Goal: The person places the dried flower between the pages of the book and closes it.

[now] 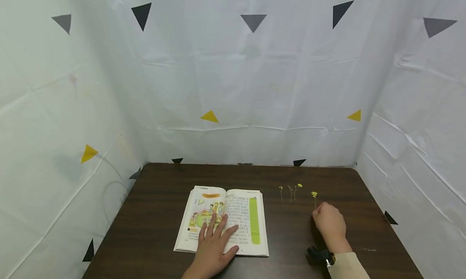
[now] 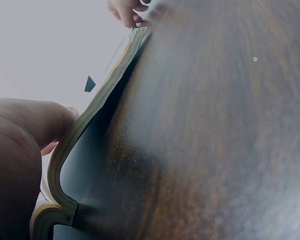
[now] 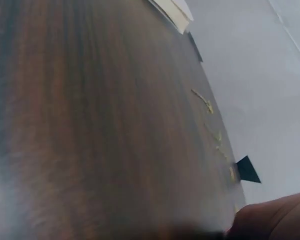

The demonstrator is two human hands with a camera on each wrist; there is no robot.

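Two hands, well apart. Left hand (image 1: 212,248): fingers spread, resting on one open book (image 1: 240,214), mostly across the left page, thumb and a fingertip over onto the right page. Right hand (image 1: 330,222): fingers curled, pinching the stem of one yellow flower (image 1: 314,194), bloom pointing away from the person. Three more thin stems (image 1: 281,194) lie between book and right hand: one alone, two side by side; the rightmost has a bright yellow bloom. Book and stems are all on one dark wooden table (image 1: 156,214). One black wristband (image 1: 319,254) on the right wrist, one cream sleeve (image 1: 347,267) behind it. Three yellow triangles (image 1: 210,117) on the white sheets (image 1: 233,88) around.
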